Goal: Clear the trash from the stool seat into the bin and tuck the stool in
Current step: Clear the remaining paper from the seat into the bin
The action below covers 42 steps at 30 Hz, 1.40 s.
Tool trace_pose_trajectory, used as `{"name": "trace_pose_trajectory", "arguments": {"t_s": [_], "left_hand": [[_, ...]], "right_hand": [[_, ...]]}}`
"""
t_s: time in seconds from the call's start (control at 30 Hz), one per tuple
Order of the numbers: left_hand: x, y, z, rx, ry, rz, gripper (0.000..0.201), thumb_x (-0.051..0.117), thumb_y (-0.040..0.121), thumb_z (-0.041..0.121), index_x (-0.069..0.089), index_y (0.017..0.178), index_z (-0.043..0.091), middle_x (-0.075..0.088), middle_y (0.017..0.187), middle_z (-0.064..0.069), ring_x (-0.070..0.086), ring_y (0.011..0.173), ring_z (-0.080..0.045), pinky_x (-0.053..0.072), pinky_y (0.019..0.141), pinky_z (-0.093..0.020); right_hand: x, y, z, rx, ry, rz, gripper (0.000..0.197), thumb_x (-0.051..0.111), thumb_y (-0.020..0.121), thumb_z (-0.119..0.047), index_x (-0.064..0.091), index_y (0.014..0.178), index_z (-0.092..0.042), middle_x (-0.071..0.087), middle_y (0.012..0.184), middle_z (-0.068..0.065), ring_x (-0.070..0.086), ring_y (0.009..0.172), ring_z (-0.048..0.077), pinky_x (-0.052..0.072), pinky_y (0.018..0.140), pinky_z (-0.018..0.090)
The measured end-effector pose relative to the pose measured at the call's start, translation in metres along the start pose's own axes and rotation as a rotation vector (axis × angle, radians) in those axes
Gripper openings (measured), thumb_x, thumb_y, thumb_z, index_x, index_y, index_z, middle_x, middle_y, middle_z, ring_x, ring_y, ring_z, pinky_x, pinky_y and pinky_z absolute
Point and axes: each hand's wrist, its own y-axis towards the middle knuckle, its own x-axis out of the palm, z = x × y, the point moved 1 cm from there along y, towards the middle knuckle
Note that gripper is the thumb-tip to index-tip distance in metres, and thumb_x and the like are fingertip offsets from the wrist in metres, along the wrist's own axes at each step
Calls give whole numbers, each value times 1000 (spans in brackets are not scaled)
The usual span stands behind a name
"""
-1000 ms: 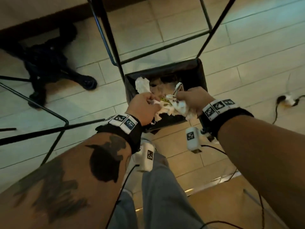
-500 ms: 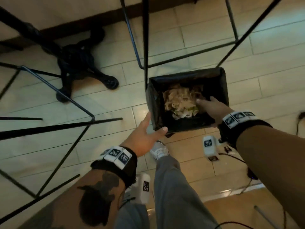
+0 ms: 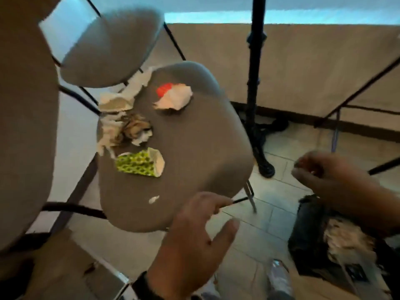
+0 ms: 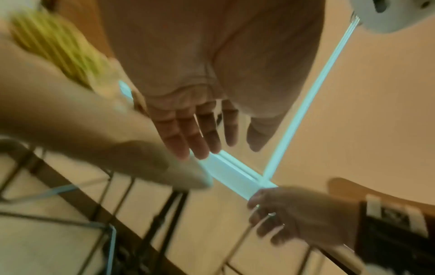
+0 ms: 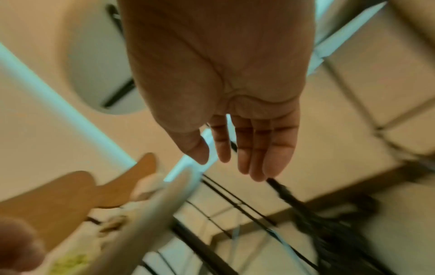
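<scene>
Both hands (image 3: 194,241) (image 3: 324,176) have left the bin (image 3: 307,230), empty and spread, nearing the stool seat (image 3: 194,148); four trash pieces (image 3: 138,163) remain, second stool (image 3: 108,50) behind

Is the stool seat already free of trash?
No, the seat bears a green wrapper, crumpled paper and tissues.

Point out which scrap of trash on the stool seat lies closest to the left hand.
The tiny white scrap, alone near the seat's front edge, just beyond the left hand. The green-patterned wrapper, crumpled tissues and red-and-white wrapper lie farther back.
</scene>
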Motion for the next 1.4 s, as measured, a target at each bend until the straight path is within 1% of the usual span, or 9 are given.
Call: {"name": "trace_pose_trajectory", "arguments": {"t_s": [0.1,0.2,0.33,0.47,0.7,0.83,1.13,1.3,1.4], "left_hand": [[-49,-13,-25,-11,72,333,36,76,87,38,57,117,43,53,117,18,59,111,-4,49,87,-12],[-77,-16,-47,-117,147,498,71,85,76,43,46,135,38,42,142,0,44,133,-16,48,107,-42],[-93,-1,-63,-256,262,448,122,81,59,72,12,157,48,-2,170,-3,5,156,-28,23,119,-55],[-100,24,-71,-358,388,355,137,77,50,84,-11,153,58,-17,169,-9,2,157,-39,27,118,-58],[-103,45,-73,-436,429,128,111,75,69,74,4,154,60,-17,169,-5,11,156,-34,35,116,-49],[-106,52,-79,-445,456,153,85,74,77,66,33,149,44,28,156,-9,39,139,-31,43,105,-43],[-116,23,-83,-289,195,525,15,63,97,34,57,109,28,42,114,0,55,100,-18,48,78,-28],[-105,11,-88,-217,212,431,54,76,85,37,50,131,23,50,132,-7,53,118,-21,54,96,-44],[-101,24,-78,-107,278,286,97,85,71,47,34,151,29,28,164,-7,27,151,-30,31,119,-51]], "right_hand": [[-11,27,-106,-202,-47,68,18,65,92,-43,59,107,-35,66,98,-10,62,87,6,50,74,30],[-1,61,-182,-427,-93,120,48,70,87,-44,57,132,-30,61,128,4,61,114,23,47,98,36],[31,112,-257,-499,-383,51,98,78,78,-54,23,157,-37,20,164,16,30,147,39,29,117,44],[59,154,-283,-366,-595,-24,121,81,69,-63,-3,155,-55,-17,169,12,13,150,52,26,117,61],[77,161,-273,-391,-667,-7,69,74,85,-27,38,141,-43,42,136,12,50,120,39,50,91,49],[74,153,-260,-408,-643,-18,54,74,84,-25,44,127,-38,44,125,10,50,112,35,48,77,42],[53,127,-223,-368,-506,-23,43,70,84,-38,50,119,-27,44,110,6,54,86,25,40,70,35],[54,112,-207,-375,-456,-41,44,68,80,-47,50,117,-32,45,111,4,54,80,20,43,70,35],[57,109,-201,-384,-451,-30,41,70,83,-41,49,118,-35,44,112,3,52,89,22,42,74,36]]}}
